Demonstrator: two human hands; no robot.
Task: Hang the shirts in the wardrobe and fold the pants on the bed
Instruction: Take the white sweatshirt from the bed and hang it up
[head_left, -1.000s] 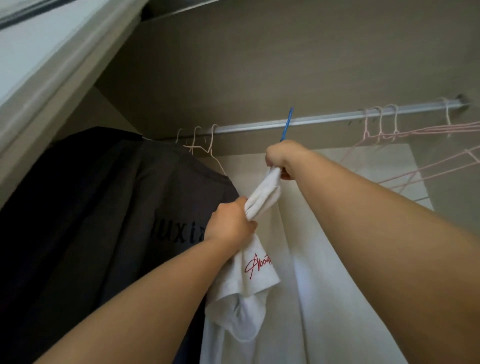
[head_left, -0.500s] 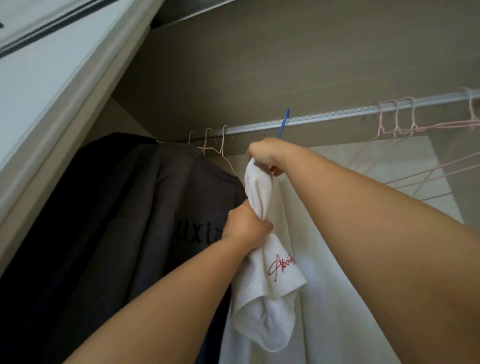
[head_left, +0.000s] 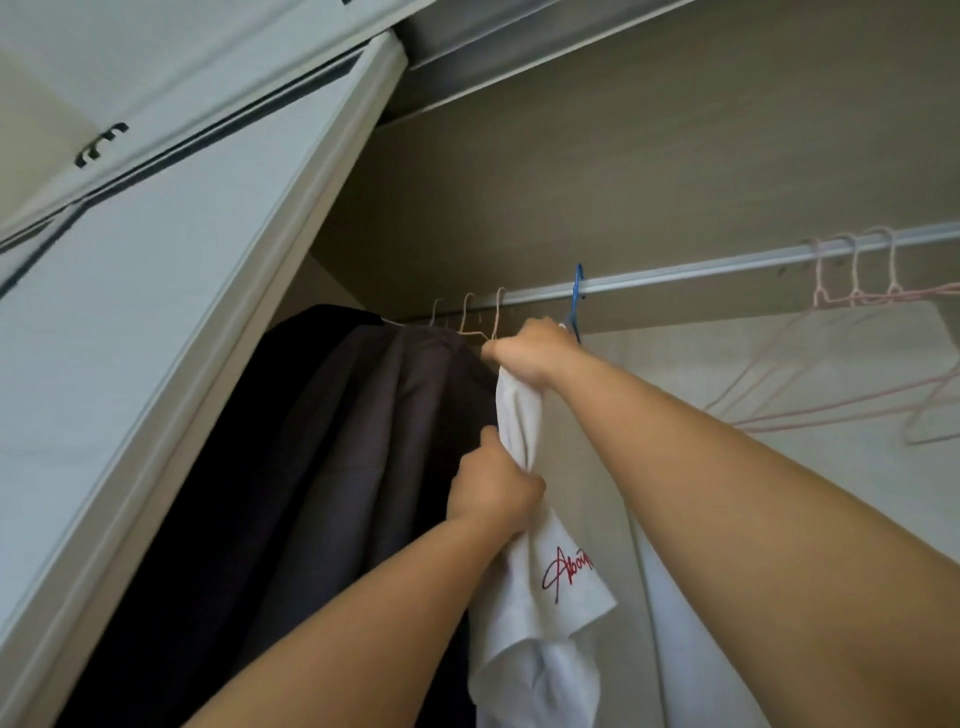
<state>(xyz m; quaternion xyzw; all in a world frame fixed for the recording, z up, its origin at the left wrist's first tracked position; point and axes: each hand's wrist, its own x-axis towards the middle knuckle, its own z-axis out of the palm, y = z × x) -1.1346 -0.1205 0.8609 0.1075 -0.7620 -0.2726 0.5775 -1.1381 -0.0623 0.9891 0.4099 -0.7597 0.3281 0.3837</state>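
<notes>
Taupe wardrobe back wall (head_left: 623, 182), white door panel (head_left: 156, 312) at left, silver rail (head_left: 701, 270) across, soft dim light

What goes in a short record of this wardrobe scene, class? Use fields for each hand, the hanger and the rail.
left hand: grips bunched white shirt, lower down
right hand: grips the shirt's top beside blue hanger
blue hanger: hook over rail
rail: dark garments left, empty pink hangers right

R hand (head_left: 530, 353) up near the rail (head_left: 701, 270), gripping the white shirt (head_left: 550, 587) just below the blue hanger (head_left: 576, 296); L hand (head_left: 493, 488) clutches it lower down. Dark clothes (head_left: 337, 467) at rail's left end, pink hangers (head_left: 852, 291) twd right end.
</notes>
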